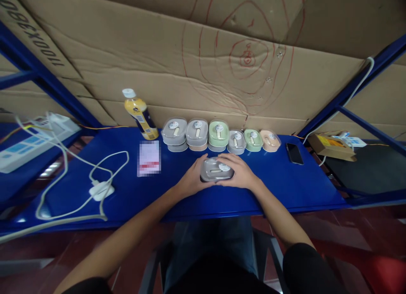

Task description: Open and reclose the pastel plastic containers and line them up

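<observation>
Left hand [193, 181] and right hand [240, 172] cupped on a grey lidded case [213, 170]

Fingers of both hands curve over opposite ends of the case, with the right hand's reaching onto the clear lid. The hands nearly meet across it and are closed around it, not spread. How hard they press cannot be told. The case sits between them on the blue shelf top [285, 185], midway between the near edge and a row of lidded cases [218, 135].

Risks, as judged from here: that row stands just beyond the fingertips, so a push forward could knock a case, and the taller stacks on its left look the likeliest to tip. Uneven pressure across the lid could unseat it or let the case skid on the smooth top. A pull toward the body has little shelf behind it before the edge.

Farther out, left: a yellow-labelled plastic bottle [140, 115], a pixelated paper slip [149, 158], and a white charger [101, 191] with its looping cord. Right: a smartphone [294, 153] lying flat beyond the right hand, near the end of the row.
</observation>
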Demonstrator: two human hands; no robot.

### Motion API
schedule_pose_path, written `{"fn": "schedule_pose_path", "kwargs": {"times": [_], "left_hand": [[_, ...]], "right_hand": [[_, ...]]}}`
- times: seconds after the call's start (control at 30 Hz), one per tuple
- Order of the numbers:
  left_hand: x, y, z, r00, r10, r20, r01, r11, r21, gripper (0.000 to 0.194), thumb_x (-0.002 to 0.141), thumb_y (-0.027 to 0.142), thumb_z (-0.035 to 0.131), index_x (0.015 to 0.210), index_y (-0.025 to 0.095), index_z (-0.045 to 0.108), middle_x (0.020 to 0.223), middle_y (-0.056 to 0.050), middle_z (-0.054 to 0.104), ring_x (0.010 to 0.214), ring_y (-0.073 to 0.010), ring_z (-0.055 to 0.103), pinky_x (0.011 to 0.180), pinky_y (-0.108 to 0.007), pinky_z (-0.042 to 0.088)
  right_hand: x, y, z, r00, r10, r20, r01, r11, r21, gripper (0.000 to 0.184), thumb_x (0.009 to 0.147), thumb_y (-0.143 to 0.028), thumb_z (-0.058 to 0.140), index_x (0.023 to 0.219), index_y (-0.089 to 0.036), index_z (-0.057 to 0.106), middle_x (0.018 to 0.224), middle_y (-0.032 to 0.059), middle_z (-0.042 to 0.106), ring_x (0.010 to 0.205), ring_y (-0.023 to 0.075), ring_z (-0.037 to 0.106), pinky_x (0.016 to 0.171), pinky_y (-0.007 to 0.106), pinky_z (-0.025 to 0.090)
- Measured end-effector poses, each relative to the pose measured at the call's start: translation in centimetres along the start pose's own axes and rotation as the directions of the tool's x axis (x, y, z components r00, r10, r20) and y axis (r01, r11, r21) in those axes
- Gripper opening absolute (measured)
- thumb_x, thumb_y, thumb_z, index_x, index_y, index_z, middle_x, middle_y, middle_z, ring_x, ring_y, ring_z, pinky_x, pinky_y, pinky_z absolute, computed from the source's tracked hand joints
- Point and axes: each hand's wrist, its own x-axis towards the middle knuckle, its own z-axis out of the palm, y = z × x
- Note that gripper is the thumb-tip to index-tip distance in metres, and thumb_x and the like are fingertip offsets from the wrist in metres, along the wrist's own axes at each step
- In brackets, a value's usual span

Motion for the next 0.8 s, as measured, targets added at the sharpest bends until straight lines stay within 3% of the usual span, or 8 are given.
{"fn": "schedule_pose_path", "kwargs": {"times": [0.23,0.5,0.8], "left_hand": [[0.3,-0.4,0.5,0.998,-0.031,0.059,0.034,0.998,-0.051,0.121,0.069,0.055,0.094,0.163,0.016,0.028,0.165,-0.025,0.04,0.154,-0.0445,0.04,0.126,-0.061,0.036],[0.0,-0.9,0.4,0.998,-0.027,0.065,0.029,0.999,-0.037,0.118,0.07,0.043,0.093,0.164,0.019,0.026,0.165,-0.023,0.042,0.152,-0.0429,0.043,0.125,-0.062,0.037],[0.2,-0.8,0.3,0.996,-0.046,0.078,0.05,0.997,-0.053,0.118,0.069,0.048,0.093,0.163,0.019,0.027,0.161,-0.023,0.046,0.152,-0.0427,0.044,0.124,-0.061,0.038]], "right_hand": [[1.0,-0.2,1.3,0.993,-0.012,0.115,0.023,0.995,-0.094,0.089,0.075,-0.069,0.086,0.148,-0.025,0.061,0.147,0.0155,0.062,0.131,0.038,0.062,0.113,0.058,0.051],[-0.7,-0.2,1.6,0.993,0.034,0.116,-0.018,0.991,-0.133,0.089,0.085,-0.067,0.077,0.159,-0.028,0.048,0.157,0.0173,0.049,0.141,0.04,0.052,0.115,0.06,0.049],[-1.4,0.8,1.8,0.996,0.034,0.081,-0.033,0.999,-0.018,0.091,0.084,-0.066,0.079,0.16,-0.029,0.045,0.15,0.0164,0.05,0.138,0.0371,0.055,0.115,0.056,0.051]]}}
